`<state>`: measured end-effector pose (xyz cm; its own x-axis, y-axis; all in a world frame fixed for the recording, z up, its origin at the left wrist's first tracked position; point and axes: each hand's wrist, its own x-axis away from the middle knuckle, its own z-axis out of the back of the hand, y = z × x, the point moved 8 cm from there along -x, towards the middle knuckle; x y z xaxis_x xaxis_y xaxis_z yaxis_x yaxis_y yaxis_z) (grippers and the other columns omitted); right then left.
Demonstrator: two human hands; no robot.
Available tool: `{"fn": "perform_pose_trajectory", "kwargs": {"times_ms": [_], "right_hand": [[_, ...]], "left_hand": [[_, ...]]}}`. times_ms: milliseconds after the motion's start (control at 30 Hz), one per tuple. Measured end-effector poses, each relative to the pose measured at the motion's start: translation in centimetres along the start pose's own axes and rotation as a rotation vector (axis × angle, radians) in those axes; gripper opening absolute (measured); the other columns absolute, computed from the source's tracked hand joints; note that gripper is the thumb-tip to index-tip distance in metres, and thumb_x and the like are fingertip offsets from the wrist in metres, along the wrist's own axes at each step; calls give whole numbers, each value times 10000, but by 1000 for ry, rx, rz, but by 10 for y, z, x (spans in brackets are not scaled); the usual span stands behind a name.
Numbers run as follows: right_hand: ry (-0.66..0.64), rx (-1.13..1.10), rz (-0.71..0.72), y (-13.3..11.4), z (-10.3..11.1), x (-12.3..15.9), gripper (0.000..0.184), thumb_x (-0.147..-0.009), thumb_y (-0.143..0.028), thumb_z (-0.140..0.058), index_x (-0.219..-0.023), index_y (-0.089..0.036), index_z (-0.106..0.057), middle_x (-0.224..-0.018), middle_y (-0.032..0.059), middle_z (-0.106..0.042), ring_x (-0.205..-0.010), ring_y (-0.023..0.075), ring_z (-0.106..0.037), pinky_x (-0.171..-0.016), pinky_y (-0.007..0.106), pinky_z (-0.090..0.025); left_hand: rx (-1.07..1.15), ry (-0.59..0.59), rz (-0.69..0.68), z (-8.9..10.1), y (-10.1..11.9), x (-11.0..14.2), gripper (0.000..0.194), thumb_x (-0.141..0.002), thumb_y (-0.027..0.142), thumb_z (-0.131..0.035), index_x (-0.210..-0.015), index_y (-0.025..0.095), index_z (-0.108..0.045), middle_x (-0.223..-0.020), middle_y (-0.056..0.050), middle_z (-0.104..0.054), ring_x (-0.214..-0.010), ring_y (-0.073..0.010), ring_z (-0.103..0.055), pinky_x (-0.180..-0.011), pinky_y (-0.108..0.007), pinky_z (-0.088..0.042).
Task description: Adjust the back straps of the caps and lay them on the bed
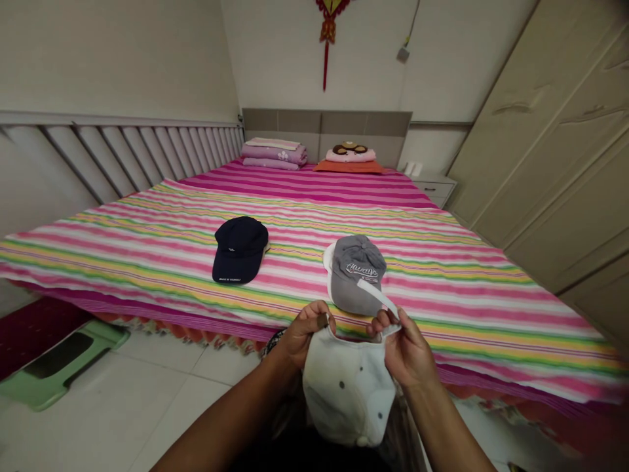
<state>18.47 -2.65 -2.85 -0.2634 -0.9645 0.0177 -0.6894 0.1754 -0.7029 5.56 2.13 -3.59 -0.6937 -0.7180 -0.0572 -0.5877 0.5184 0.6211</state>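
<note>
Between my two hands hangs a white cap (344,387), its crown turned down and its small eyelets showing. My left hand (309,331) is closed on the cap's edge at the left. At the right, my right hand (405,344) pinches the cap's back opening and a loose white strap (376,295) that sticks up from the fingers. Just beyond the hands, a grey cap (358,269) with white lettering lies on the bed, with a white cap brim partly hidden beneath it. Farther left on the bed rests a dark navy cap (240,249), its visor toward me.
The bed has a striped sheet (162,242). Folded purple bedding (275,156) and a pink and orange pile (350,160) lie by the headboard (285,122). A green stool (69,364) stands at left, a nightstand (435,188) and wardrobe (545,131) at right.
</note>
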Motion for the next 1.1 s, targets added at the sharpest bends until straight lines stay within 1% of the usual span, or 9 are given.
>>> {"fn": "perform_pose_trajectory", "kwargs": {"times_ms": [133,233,400,533,667,767,933,1000,1100], "right_hand": [[-201,329,-206,17,-5,8,256,-638,-377,-691,-759,-169,-602,-643,4,-616,-548,129,-545,-530,241,-423],[-312,338,-393,33,-14,18,358,-572,-302,-744,-871,-150,-621,-656,20,-657,-546,159,-588,-565,284,-452],[-151,139,-207,17,-24,6,382,-553,-283,-754,-902,-192,-628,-703,34,-691,-636,207,-636,-628,321,-484],[-42,78,-127,17,-23,-6,298,-582,-284,-740,-849,-206,-634,-711,23,-695,-657,209,-645,-643,325,-501],[88,-6,-126,31,-8,-20,203,-630,-282,-713,-807,-216,-640,-717,-8,-696,-648,184,-644,-637,315,-516],[135,-84,-158,47,-2,-31,184,-635,-270,-712,-802,-227,-646,-718,-29,-698,-682,166,-647,-661,296,-519],[168,-123,-161,58,-6,-45,180,-592,-273,-738,-737,-216,-649,-694,-32,-699,-677,161,-644,-668,290,-515],[131,-28,-158,55,-12,-47,210,-586,-276,-742,-762,-208,-651,-731,-22,-704,-689,159,-640,-660,277,-507],[33,256,-215,53,-14,-43,310,-598,-251,-743,-885,-204,-636,-826,13,-703,-771,179,-638,-674,282,-490]], "left_hand": [[-39,42,-55,4,22,2,269,-547,234,-742,-656,129,-520,-543,4,-593,-392,-54,-478,-381,-138,-354],[-59,70,-102,5,43,5,244,-562,223,-731,-686,135,-540,-564,10,-594,-432,-63,-503,-415,-143,-380],[-86,48,-61,13,63,14,327,-559,226,-724,-845,117,-607,-753,-42,-647,-635,-115,-594,-609,-195,-456],[-237,-69,178,41,33,39,421,-538,276,-735,-894,78,-630,-801,-105,-660,-753,-193,-615,-702,-260,-446],[-273,-54,326,79,-13,80,387,-489,135,-722,-872,129,-661,-758,-63,-673,-741,-184,-623,-700,-255,-438],[-171,-2,248,86,-35,101,388,-539,179,-676,-925,221,-653,-847,-34,-671,-871,-234,-606,-821,-346,-409],[-188,55,171,83,-52,111,284,-655,317,-636,-939,315,-630,-890,20,-656,-939,-220,-583,-798,-332,-424],[-167,123,83,89,-40,106,229,-681,344,-625,-907,307,-635,-850,26,-658,-902,-205,-597,-760,-302,-445],[-123,260,-105,101,6,92,190,-687,288,-639,-870,237,-646,-780,11,-667,-771,-156,-625,-690,-228,-466]]}}
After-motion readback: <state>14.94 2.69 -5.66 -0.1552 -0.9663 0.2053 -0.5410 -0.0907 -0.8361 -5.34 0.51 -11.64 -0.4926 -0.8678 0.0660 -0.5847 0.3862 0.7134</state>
